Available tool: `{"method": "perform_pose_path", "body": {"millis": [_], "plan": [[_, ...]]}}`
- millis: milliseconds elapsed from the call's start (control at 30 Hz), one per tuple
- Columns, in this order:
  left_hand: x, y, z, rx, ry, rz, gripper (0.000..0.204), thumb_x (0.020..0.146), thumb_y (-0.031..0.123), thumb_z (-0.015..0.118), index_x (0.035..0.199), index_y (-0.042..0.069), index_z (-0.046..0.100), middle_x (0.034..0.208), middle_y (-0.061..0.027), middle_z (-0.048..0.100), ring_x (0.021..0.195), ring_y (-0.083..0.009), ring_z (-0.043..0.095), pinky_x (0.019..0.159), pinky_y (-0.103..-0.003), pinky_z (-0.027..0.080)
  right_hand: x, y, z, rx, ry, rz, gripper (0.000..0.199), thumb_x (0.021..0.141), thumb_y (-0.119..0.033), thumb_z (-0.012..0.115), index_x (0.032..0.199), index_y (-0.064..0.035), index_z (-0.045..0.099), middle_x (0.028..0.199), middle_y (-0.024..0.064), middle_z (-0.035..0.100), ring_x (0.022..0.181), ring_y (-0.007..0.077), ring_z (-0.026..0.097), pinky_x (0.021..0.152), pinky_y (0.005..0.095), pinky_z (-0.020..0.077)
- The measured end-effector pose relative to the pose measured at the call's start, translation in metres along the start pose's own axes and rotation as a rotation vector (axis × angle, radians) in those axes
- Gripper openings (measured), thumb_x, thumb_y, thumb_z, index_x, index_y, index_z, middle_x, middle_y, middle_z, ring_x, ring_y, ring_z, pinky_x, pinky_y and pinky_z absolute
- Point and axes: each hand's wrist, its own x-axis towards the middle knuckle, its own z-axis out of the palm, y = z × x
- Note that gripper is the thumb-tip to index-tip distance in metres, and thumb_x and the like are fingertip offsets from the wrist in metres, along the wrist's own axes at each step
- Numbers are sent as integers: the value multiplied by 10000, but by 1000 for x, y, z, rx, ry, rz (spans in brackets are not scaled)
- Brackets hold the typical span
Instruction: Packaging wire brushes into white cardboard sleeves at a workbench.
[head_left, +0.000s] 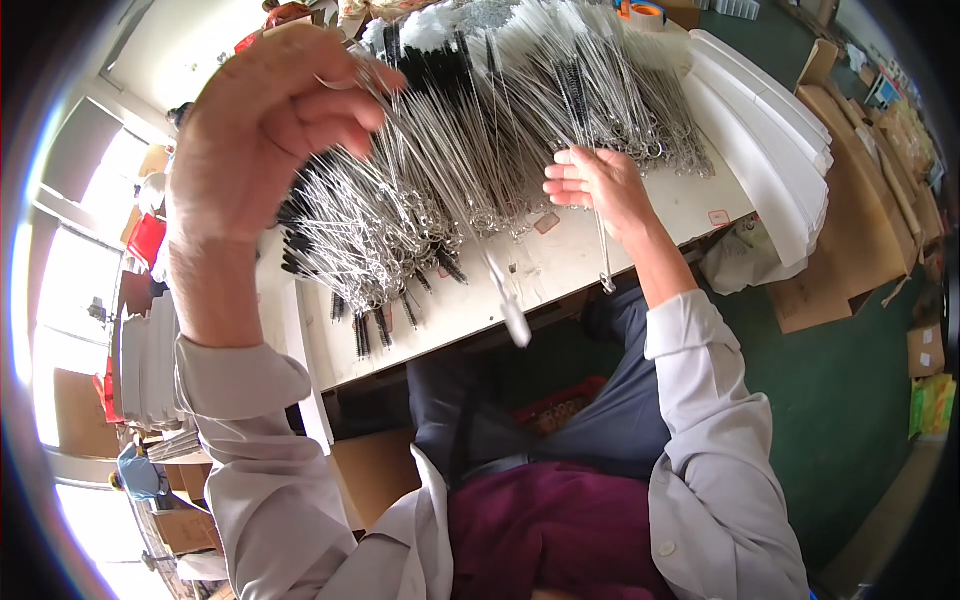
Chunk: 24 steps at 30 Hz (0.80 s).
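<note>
My left hand (270, 130) is raised over the left side of the worktable, fingers curled and pinched at the upper end of a thin wire brush. That brush slants down to the right, its blurred white tip (514, 322) hanging past the table's front edge. My right hand (615, 195) is closed around another wire brush, with black bristles (574, 92) above the fingers and a looped end (607, 285) below. Behind and between both hands lies a large heap of wire brushes (440, 140), with loops toward me and black or white bristles mostly at the far end.
The white table (560, 262) has long white cardboard trays (765, 150) stacked at its right end. An orange tape roll (642, 15) sits at the back. Brown cardboard (850, 200) stands on the green floor at right. Farther left are more stacked trays (150, 360) and a person (140, 472).
</note>
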Motion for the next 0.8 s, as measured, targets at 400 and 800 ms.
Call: {"method": "perform_pose_path", "body": {"millis": [400,800], "plan": [[-28,-50,19,5,70,-216,232,1060,194,566,1041,-26,636,1026,-217,734,838,-218,752,694,-314,614,-88,-38,76,288,-680,190,446,1116,-283,452,1215,113,632,1013,234,744,902,320,764,834,447,635],[-85,-109,2,194,289,-240,152,1027,115,640,1015,-25,697,835,-75,714,704,-130,695,675,-283,607,-117,12,77,70,-616,302,450,1116,-350,478,1213,54,650,809,80,704,627,141,681,599,270,574]]}}
